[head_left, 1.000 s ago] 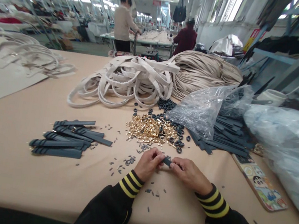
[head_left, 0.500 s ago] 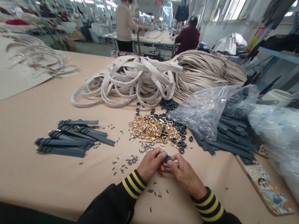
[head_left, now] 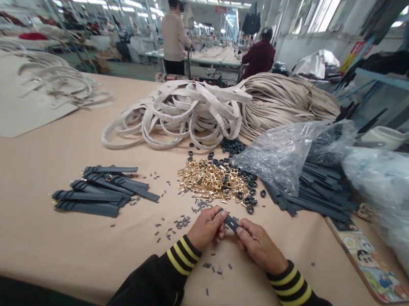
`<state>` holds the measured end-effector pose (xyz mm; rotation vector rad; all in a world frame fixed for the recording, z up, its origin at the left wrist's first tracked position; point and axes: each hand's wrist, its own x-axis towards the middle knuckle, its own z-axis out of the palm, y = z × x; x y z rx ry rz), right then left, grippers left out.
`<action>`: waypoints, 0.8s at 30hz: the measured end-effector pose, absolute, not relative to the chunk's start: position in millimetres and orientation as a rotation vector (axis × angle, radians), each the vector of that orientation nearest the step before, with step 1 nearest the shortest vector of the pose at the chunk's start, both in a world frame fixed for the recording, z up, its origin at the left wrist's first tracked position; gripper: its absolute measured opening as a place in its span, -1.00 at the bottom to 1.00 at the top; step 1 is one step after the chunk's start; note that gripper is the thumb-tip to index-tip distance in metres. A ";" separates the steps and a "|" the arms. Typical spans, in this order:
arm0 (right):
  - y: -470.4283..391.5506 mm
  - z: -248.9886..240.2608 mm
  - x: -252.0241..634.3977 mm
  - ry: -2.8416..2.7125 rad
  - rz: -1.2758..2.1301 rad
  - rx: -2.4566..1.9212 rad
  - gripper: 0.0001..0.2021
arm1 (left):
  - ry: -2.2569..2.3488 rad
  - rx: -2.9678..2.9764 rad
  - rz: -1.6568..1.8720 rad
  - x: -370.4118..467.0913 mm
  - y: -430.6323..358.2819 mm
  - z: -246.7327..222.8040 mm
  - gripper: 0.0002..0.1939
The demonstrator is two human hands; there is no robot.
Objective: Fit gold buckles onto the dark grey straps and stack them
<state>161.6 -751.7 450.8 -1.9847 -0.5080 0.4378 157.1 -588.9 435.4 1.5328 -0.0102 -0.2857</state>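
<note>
A short dark strap (head_left: 231, 222) with a small slot in it is stretched between my two hands. My left hand (head_left: 207, 227) pinches its left end between thumb and fingers. Its right end is gripped by my right hand (head_left: 261, 246), thumb on top. Just beyond my hands is a heap of gold buckles (head_left: 206, 178), with black loops (head_left: 251, 202) at its right side. Small dark bits (head_left: 181, 222) lie scattered left of my left hand. Farther left, a stack of dark straps with buckles (head_left: 91, 202) rests on the table.
Pale strap loops (head_left: 154, 129) and a beige strap bundle (head_left: 291, 97) lie at the back. On the right are clear plastic bags (head_left: 278, 154), long dark strips (head_left: 322, 192) and a cartoon-patterned case (head_left: 369, 262). Beige panels (head_left: 14, 102) lie left. Two people stand beyond the table.
My hands have moved slightly apart, and the strap between them now shows flat with its slot visible. Before, it was bunched at my fingertips. The whole view has shifted a little.
</note>
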 end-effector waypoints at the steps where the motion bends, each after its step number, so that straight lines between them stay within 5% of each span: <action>1: -752.2 448.6 162.3 -0.479 0.427 -1.971 -0.76 | -0.011 1.600 -0.253 159.7 -588.2 436.0 -0.67; 7: -752.8 441.9 165.8 -0.248 0.421 -1.802 -0.76 | -0.149 2.405 0.322 195.3 -584.1 442.9 -0.86; 12: -752.1 441.9 166.3 -0.148 0.430 -1.753 -0.84 | -0.079 2.827 0.264 220.2 -592.3 444.1 -0.85; 24: -752.0 436.0 168.5 -0.172 0.309 -1.770 -0.83 | -0.196 2.425 0.116 207.9 -590.7 450.1 -0.91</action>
